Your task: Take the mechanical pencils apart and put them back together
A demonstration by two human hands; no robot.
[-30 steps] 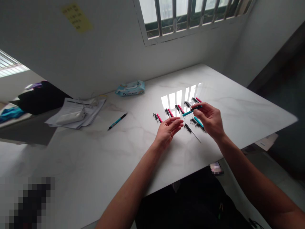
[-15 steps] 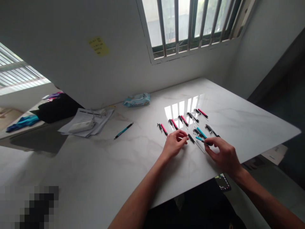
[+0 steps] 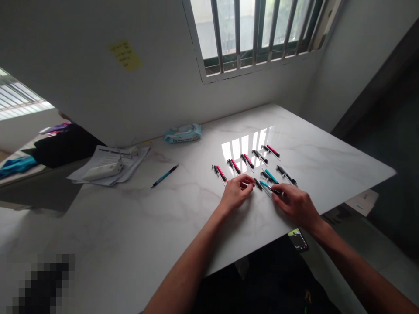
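My right hand [image 3: 294, 205] pinches a teal-and-black pen barrel [image 3: 265, 185], its teal end pointing left toward my other hand. My left hand [image 3: 238, 192] rests low over the table with its fingers curled together; whatever is between the fingertips is too small to make out. Right beside those fingertips lies a black pen grip piece [image 3: 258, 183], and a thin refill [image 3: 267, 193] slants below the barrel, partly covered. Just behind, a second teal barrel [image 3: 271, 176] lies with black parts. Farther back are several sets of pen parts, some with red barrels [image 3: 248, 160].
A whole teal-and-black pen [image 3: 164, 176] lies to the left on the marble-patterned table [image 3: 183, 226]. Against the wall is a pale blue wipes pack [image 3: 183, 133]. Papers [image 3: 131, 168] with a white device [image 3: 103, 171] on top sit at the left edge. A phone [image 3: 298, 240] shows below the table's front edge.
My right hand has brought the teal barrel slightly left, closer to the black grip piece and my left fingertips. The left hand keeps nearly the same pose. The whole view has shifted a little.
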